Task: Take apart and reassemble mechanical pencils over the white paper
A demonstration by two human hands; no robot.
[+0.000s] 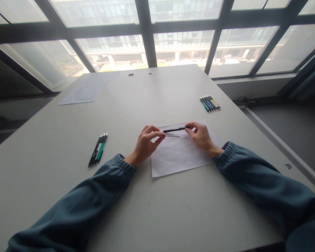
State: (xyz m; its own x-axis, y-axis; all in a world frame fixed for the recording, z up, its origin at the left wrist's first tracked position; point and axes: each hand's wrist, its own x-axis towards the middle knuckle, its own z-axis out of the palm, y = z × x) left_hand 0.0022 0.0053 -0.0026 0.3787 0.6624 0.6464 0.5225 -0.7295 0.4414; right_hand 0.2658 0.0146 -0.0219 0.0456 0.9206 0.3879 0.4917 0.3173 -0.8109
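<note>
Over a sheet of paper (178,154) at mid-table, black pen (174,130) pinched at opposite ends by left hand (145,145) and right hand (201,137), best kept level, pulled straight apart.

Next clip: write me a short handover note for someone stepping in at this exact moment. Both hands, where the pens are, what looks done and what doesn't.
Left hand: fingertips pinch a thin refill-like rod.
Right hand: grip on a black pen at its right end.
Both are held just over the white sheet.
Pens: a pair lies at left, a row at right.
Done: rod appears out of the pen.
Left: cannot tell whether it goes in or out.
</note>
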